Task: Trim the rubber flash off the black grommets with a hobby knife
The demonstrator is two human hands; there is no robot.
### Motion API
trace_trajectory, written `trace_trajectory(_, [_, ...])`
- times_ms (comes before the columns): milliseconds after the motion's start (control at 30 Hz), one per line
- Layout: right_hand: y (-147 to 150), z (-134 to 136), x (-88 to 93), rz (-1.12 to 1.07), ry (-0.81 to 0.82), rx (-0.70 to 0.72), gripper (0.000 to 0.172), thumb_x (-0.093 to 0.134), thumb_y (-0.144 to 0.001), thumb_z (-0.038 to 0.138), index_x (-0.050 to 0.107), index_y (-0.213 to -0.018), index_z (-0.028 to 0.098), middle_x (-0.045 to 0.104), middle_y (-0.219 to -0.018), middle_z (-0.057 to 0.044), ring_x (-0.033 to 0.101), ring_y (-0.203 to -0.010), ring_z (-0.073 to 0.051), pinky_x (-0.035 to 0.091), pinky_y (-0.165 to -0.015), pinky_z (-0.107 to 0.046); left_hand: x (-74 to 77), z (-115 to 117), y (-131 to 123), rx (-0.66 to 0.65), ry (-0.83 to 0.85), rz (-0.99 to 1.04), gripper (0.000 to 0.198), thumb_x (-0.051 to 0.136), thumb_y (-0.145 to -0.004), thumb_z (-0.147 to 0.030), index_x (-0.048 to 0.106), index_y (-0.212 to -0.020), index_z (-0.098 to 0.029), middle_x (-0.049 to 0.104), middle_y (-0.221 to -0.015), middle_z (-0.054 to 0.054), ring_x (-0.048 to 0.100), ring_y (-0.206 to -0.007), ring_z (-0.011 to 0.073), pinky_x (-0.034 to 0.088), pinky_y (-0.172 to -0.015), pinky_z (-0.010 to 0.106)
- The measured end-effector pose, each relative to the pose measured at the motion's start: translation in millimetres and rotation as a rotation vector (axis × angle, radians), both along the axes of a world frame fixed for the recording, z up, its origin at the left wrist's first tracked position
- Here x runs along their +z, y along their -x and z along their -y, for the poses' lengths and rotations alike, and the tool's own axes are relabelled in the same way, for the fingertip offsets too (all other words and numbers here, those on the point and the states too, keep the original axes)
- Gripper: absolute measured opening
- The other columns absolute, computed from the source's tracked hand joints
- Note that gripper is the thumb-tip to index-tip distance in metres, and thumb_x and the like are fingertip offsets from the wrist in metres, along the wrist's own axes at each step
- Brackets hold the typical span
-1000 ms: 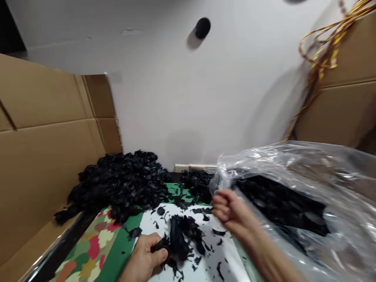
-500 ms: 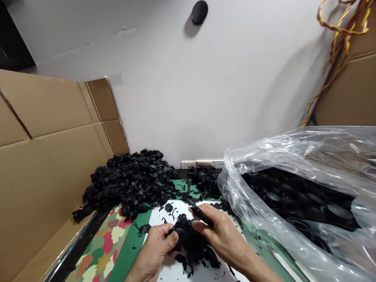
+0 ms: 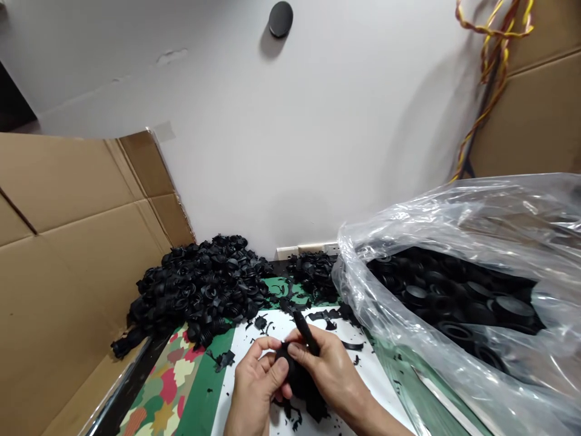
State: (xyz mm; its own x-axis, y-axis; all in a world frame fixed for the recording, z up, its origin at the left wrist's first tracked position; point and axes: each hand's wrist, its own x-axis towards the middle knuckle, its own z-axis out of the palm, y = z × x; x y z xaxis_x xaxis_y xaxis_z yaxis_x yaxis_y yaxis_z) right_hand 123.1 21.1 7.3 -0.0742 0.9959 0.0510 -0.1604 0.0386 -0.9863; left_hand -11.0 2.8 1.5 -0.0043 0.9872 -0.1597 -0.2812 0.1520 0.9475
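Above a white sheet (image 3: 385,381), both hands meet at a black rubber part (image 3: 295,369). My left hand (image 3: 258,384) is closed on it, thumb and fingers pinching its left side. My right hand (image 3: 329,366) is closed round a black pen-shaped tool (image 3: 306,333), whose shaft sticks up from the grip. The thumb of that hand presses against the part's upper right, and the tool's working end is hidden. Loose black scraps (image 3: 315,409) lie just below the hands.
A large heap of ribbed black rubber pieces (image 3: 204,284) stands at the left beside a cardboard box (image 3: 82,254). A smaller black pile (image 3: 313,272) sits by the wall. At the right a clear plastic bag (image 3: 363,303) holds round black parts. A thin whitish strip (image 3: 445,399) lies near it.
My hands have come closer together on the rubber part, and the pen-shaped tool stands more upright. The bunch of black scraps at the hands looks smaller. The view has shifted slightly to the right.
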Motion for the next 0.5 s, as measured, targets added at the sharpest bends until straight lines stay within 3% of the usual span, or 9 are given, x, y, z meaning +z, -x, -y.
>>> trace_trajectory(100, [0,1,-1.8,0.058,-0.114,0.005,0.016,0.062,-0.063,0.022,0.070,-0.076,0.017,0.062,-0.073,-0.002,0.056,-0.072,-0.021,0.042,-0.068,-0.031,-1.1,-1,-4,0.029,0.073,0.142,0.037,0.085,-0.053,-0.033,0.064,-0.078,-0.015,0.060,-0.053,-0.002,0.046,-0.040,0.0052,0.031,-0.042,0.016])
trace_trajectory(200, [3,1,-5.8,0.098,-0.138,-0.060,0.009,0.058,-0.063,0.023,0.065,-0.064,0.018,0.057,-0.066,-0.001,0.053,-0.066,-0.019,0.042,-0.063,-0.029,3.1,-4,-6,0.049,0.120,0.194,0.037,0.087,-0.048,-0.032,0.066,-0.072,-0.013,0.059,-0.051,-0.001,0.043,-0.037,0.0039,0.029,-0.040,0.015])
trace_trajectory(400, [9,-8,-4.3,0.175,-0.088,-0.162,0.010,0.048,-0.063,0.022,0.047,-0.053,0.021,0.051,-0.054,0.001,0.049,-0.056,-0.017,0.039,-0.054,-0.027,6.2,0,-17,0.126,-0.004,0.062,0.027,0.085,-0.050,-0.030,0.068,-0.063,-0.013,0.053,-0.044,-0.004,0.041,-0.036,0.0035,0.028,-0.040,0.016])
trace_trajectory(500, [0,-28,0.0,0.262,-0.088,-0.277,0.011,0.045,-0.065,0.023,0.044,-0.054,0.023,0.052,-0.055,0.000,0.049,-0.058,-0.019,0.037,-0.056,-0.029,-2.4,12,-21,-0.017,0.031,-0.022,0.024,0.086,-0.045,-0.027,0.067,-0.055,-0.014,0.052,-0.038,-0.004,0.035,-0.031,0.0042,0.024,-0.035,0.018])
